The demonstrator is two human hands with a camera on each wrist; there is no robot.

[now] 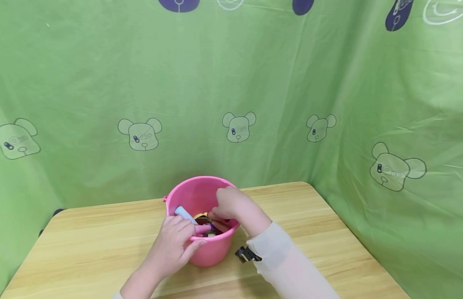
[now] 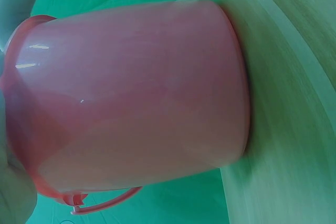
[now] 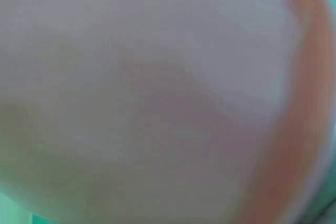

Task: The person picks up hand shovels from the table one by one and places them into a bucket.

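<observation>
Head view: your pink bucket (image 1: 209,253) stands on the wooden bench (image 1: 85,236), near the middle. Your left hand (image 1: 175,243) rests on its near rim, fingers curled round a pale blue-capped marker (image 1: 185,214). Your right hand (image 1: 231,203) dips inside, fingers bent down among the small items (image 1: 210,226); whether they pinch anything, I cannot tell.

Left wrist view: the bucket's outer wall (image 2: 142,93) fills the frame, its base on the bench (image 2: 294,129).

Right wrist view: only a pink blur, too close to read.

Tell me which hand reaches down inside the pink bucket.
The right hand: its fingers dip among the things inside the pink bucket. The left hand stays at the near rim.
</observation>
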